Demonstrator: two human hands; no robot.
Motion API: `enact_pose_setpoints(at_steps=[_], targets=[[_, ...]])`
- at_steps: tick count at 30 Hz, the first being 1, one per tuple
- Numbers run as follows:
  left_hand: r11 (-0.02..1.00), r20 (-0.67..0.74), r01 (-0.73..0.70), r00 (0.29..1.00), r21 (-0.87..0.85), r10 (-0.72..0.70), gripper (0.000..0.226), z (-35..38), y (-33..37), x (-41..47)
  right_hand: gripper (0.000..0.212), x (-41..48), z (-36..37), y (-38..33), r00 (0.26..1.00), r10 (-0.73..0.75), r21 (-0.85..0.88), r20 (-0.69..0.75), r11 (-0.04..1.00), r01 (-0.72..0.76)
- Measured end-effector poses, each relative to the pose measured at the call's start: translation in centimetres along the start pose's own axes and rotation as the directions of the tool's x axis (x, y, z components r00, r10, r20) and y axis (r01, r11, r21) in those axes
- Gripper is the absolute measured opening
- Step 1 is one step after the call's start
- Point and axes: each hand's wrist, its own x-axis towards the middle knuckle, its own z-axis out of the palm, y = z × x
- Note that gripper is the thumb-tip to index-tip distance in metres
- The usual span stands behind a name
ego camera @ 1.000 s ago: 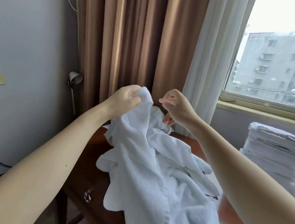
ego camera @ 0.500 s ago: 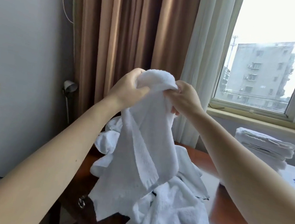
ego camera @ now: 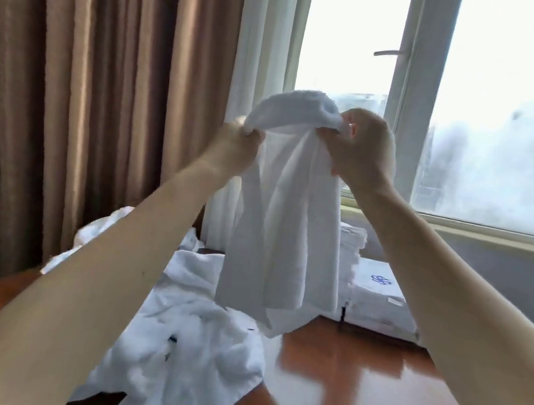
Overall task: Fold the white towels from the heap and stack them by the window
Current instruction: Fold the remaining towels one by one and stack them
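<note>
A white towel [ego camera: 283, 237] hangs in the air above the table, held up by its top edge. My left hand [ego camera: 237, 147] grips one end of that edge and my right hand [ego camera: 360, 146] grips the other, with a loop of cloth arching between them. Below lies the heap of crumpled white towels [ego camera: 190, 333] on the brown wooden table [ego camera: 355, 379]. A stack of folded white towels [ego camera: 352, 242] stands behind the hanging towel by the window, mostly hidden by it.
Brown curtains [ego camera: 87, 98] and a white sheer curtain [ego camera: 262, 52] hang behind the table. The window [ego camera: 507, 129] with its sill is at the right. A flat white packet with a blue logo [ego camera: 378, 291] lies beside the stack.
Both hands have lifted the towel clear of the heap and moved it right, toward the window. My right hand now grips the top edge, and the hands have spread apart.
</note>
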Motion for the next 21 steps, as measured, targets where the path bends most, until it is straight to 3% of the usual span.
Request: enact_pose_setpoints(at_steps=[3, 6, 9, 12, 16, 21], targets=[[0.960, 0.182, 0.111, 0.981, -0.259, -0.064, 0.018, 4.4, 1.6, -1.1, 0.020, -0.5, -4.7, 2.6, 0.999, 0.029, -0.173, 0.020, 0.985, -0.025], [0.937, 0.288, 0.134, 0.957, -0.323, -0.038, 0.018, 8.5, 2.6, -2.1, 0.024, -1.7, -8.9, 5.7, 0.981, 0.165, -0.301, 0.106, 0.945, -0.126], [0.986, 0.279, 0.024, 0.960, -0.167, 0.024, 0.025, 12.6, 3.0, -2.8, 0.028, -3.0, -12.3, 9.0, 0.948, 0.282, -0.434, 0.150, 0.880, -0.194], [0.991, 0.228, -0.132, 0.966, 0.013, 0.125, 0.027, 15.8, 4.0, -4.0, 0.027, -3.8, -14.7, 12.0, 0.931, 0.347, -0.456, 0.110, 0.850, -0.263], [0.948, 0.153, -0.277, 0.955, 0.155, 0.254, 0.036, 18.2, 4.9, -4.9, 0.019, -4.1, -16.5, 14.9, 0.957, 0.290, -0.498, -0.016, 0.827, -0.259], [0.888, -0.006, -0.383, 0.918, 0.256, 0.398, 0.027, 17.7, 4.4, -4.5, 0.026, -3.9, -16.3, 15.8, 0.986, 0.152, -0.493, -0.063, 0.855, -0.163]])
